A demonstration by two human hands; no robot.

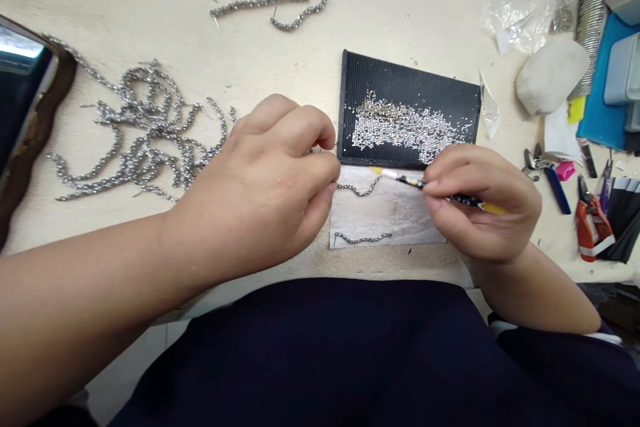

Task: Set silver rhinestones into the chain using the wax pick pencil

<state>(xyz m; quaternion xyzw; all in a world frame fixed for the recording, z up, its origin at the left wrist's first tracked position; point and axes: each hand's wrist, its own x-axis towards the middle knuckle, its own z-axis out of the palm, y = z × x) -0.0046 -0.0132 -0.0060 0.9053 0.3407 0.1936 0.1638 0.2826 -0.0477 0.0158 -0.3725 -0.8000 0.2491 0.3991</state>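
Note:
My left hand [270,173] is closed in a pinch at the left edge of the black ridged tray [410,73]. A bit of a silver rhinestone strand shows between its fingers; the rest is hidden. My right hand [485,203] grips a slim patterned pen-like stick [413,181] with a pale tip pointing left, just below the tray. Tiny shiny stones [395,130] lie spread across the tray's ridges. On the white sheet [420,223] below, a thin curved strand [360,191] lies near the stick's tip, and another thin strand [363,239] rests lower down.
A heap of silver strands [150,127] lies left of my left hand, with several more strands [260,3] at the top. A dark-framed screen [30,100] stands far left. Orange-handled pliers [593,223], a white lump [551,77] and plastic bags [520,0] are at right.

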